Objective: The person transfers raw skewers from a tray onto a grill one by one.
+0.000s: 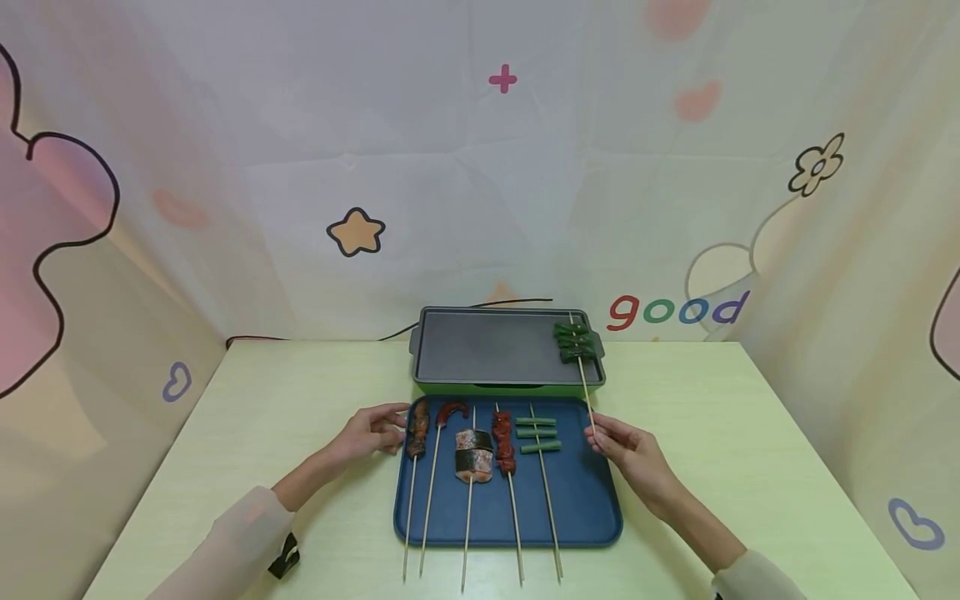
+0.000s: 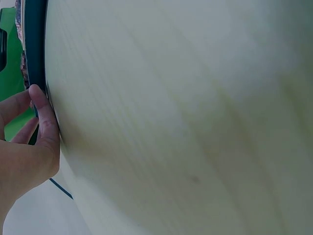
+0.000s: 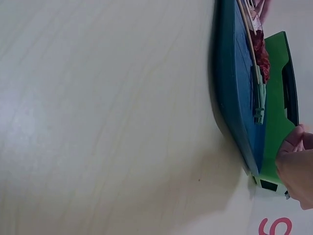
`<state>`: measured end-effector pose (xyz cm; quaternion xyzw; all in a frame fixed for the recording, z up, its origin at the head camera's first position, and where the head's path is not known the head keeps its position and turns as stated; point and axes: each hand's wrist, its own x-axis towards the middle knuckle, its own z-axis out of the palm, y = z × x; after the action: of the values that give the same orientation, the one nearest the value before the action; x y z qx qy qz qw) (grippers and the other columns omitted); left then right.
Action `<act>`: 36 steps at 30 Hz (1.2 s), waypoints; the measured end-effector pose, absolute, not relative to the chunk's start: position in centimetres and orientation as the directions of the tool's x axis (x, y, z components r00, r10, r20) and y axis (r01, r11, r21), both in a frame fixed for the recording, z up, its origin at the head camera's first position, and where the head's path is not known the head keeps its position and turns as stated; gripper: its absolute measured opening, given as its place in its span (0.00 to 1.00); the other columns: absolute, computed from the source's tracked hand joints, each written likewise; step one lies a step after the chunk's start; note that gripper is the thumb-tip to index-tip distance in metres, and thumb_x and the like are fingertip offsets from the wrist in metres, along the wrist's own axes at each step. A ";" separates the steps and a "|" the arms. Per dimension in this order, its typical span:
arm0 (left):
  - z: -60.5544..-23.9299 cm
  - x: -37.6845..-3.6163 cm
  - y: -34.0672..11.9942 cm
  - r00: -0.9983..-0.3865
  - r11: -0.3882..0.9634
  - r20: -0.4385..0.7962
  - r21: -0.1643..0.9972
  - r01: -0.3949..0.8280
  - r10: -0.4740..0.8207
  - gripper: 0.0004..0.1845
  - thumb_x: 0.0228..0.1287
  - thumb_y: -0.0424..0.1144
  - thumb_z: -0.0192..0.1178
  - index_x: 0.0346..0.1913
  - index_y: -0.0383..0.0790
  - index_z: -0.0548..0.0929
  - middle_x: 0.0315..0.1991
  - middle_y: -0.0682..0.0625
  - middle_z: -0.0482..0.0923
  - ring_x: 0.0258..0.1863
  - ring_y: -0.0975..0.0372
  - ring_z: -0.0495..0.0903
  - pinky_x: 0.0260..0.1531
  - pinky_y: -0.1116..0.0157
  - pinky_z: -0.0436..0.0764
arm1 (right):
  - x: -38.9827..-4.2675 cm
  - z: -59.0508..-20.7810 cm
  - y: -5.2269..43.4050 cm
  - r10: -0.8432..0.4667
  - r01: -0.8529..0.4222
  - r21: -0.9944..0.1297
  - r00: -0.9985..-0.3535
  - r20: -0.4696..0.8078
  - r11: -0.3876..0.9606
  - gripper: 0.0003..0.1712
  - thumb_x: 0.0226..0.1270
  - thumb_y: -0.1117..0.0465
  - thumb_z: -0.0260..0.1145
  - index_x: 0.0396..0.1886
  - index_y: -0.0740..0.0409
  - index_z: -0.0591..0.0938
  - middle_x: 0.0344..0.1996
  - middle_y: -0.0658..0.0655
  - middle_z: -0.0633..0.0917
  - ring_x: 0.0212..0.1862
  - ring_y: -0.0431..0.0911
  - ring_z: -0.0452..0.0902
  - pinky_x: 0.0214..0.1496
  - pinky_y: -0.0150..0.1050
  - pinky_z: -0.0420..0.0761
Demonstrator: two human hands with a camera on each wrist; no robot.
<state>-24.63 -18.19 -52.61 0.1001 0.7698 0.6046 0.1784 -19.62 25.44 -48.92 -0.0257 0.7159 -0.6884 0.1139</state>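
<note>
1. my right hand (image 1: 630, 450) pinches the near end of the green vegetable skewer (image 1: 579, 354) between thumb and fingertips, just over the far right corner of the blue tray (image 1: 592, 500).
2. the stick of that skewer runs up and away from my fingers; its green pieces lie on the right end of the grill plate (image 1: 487, 346), at the far side of the tray.
3. my left hand (image 1: 371, 433) rests at the left edge of the tray with fingers loosely bent. the fingertips touch the tray rim beside the leftmost skewer (image 1: 416, 433). i cannot tell whether they grip the skewer itself.
4. in the left wrist view my thumb (image 2: 41, 110) lies against the dark tray edge (image 2: 34, 44), with the table top filling the rest of the frame.
5. in the right wrist view the tray (image 3: 239, 98) is seen edge on, with the green grill body (image 3: 276, 112) behind it and my fingers (image 3: 296, 164) at the lower right.
6. five more skewers lie side by side on the tray, sticks pointing toward me and overhanging the near rim: dark meat, a curved red piece (image 1: 452, 412), a wrapped block (image 1: 474, 454), red meat chunks (image 1: 504, 442) and green bean lengths (image 1: 537, 433).
7. the tray and grill sit on a pale wooden table (image 1: 712, 417).
8. a black cable (image 1: 480, 304) runs behind the grill along the printed backdrop.
</note>
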 end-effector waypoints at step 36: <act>-52.6 -24.7 -18.3 -0.914 0.254 -0.149 0.966 -0.052 0.379 0.30 0.68 0.22 0.55 0.72 0.21 0.65 0.53 0.30 0.77 0.34 0.69 0.82 0.35 0.71 0.86 | -11.1 -50.8 24.6 -0.640 0.329 -0.944 -0.718 -0.273 0.033 0.32 0.79 0.65 0.58 0.66 0.91 0.63 0.52 0.72 0.86 0.49 0.42 0.89 0.51 0.35 0.87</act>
<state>-24.65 -18.30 -52.60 0.1059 0.7714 0.6015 0.1790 -11.11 24.63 -50.85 -0.1243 0.6254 -0.6841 0.3541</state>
